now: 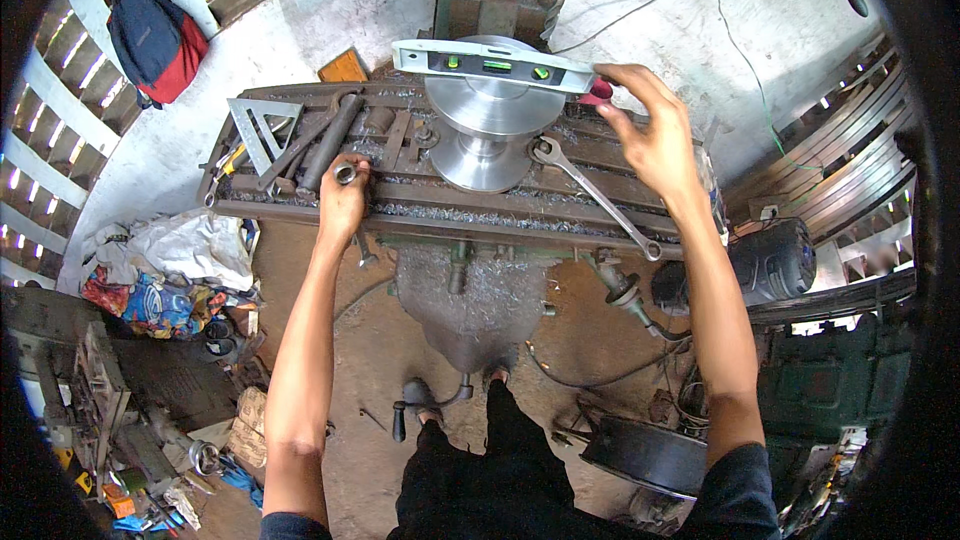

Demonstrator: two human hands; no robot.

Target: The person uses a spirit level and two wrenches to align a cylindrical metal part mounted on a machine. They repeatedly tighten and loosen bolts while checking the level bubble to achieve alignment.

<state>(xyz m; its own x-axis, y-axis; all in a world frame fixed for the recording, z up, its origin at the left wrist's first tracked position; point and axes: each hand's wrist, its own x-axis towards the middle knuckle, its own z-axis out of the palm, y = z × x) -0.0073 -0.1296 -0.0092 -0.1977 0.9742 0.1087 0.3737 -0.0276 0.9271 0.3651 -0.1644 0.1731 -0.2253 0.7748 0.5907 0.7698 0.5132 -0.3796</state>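
Note:
A silver spirit level [496,65] with green vials lies across the top of a shiny, spool-shaped metal workpiece [482,155], which stands on the slotted machine table [430,202]. My right hand [655,130] pinches the level's red end between thumb and fingers. At the table's left front edge, my left hand [343,202] is closed round a metal tool with a hollow round end [345,173]; the rest of it is mostly hidden. A combination wrench [600,198] lies slanting to the right of the workpiece, its open jaw near the workpiece's base.
Left on the table lie a triangular square [264,135], a thick round bar [330,142] and metal shavings. The green machine column [490,0] rises behind. A crank handle [430,405] sits low by my feet. A black motor-like unit [775,260] is at right.

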